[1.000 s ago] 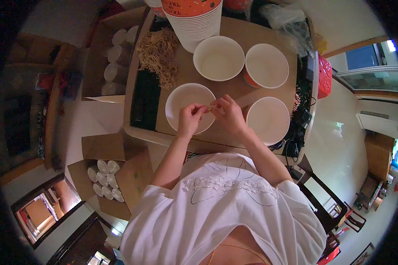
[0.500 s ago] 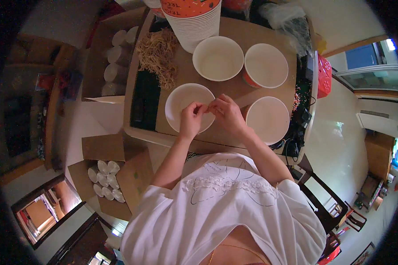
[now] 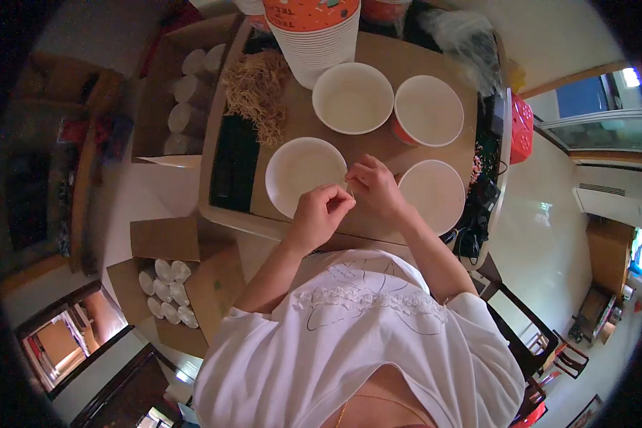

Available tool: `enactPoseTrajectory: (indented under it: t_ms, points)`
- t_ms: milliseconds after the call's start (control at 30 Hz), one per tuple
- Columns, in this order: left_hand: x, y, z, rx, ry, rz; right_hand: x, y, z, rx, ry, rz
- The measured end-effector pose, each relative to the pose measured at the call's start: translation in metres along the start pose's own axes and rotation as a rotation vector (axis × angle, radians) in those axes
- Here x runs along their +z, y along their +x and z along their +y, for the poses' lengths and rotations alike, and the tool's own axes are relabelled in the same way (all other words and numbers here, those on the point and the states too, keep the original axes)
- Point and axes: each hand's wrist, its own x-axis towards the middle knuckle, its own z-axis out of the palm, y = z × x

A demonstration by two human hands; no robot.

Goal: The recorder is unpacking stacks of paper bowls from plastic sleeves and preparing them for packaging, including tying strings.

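Both my hands work close together at the near right side of a white paper bucket (image 3: 292,192). My left hand (image 3: 319,216) is closed in a pinch, thumb against forefinger. My right hand (image 3: 378,187) pinches just beyond it. A thin pale string (image 3: 351,191) runs between the fingertips, mostly hidden by them. A tangled heap of tan strings (image 3: 254,89) lies at the far left of the table. Three more white buckets stand upright and open: one farther back (image 3: 353,100), one at the far right (image 3: 429,110) and one beside my right hand (image 3: 433,196).
A tall stack of orange-and-white buckets (image 3: 317,43) stands at the back. Clear plastic wrap (image 3: 464,43) lies at the far right, dark cables (image 3: 471,239) near the right edge. Cardboard boxes of white wrapped stacks, one near (image 3: 167,239), one farther (image 3: 157,128), stand left of the table.
My left hand has drawn nearer to me and slightly right, off the bucket's middle. My right hand has shifted a little right. The string now shows between their fingertips.
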Motion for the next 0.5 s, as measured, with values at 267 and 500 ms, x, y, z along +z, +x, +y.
enactPoseTrajectory:
  t_ms: [267,500]
  points:
    - [0.009,-0.006,0.004,-0.076,-0.099,0.006,0.01,-0.005,-0.002,0.275,0.177,0.003]
    - [-0.023,-0.034,0.0,-0.146,-0.102,0.054,0.004,-0.001,0.004,0.313,-0.147,-0.126]
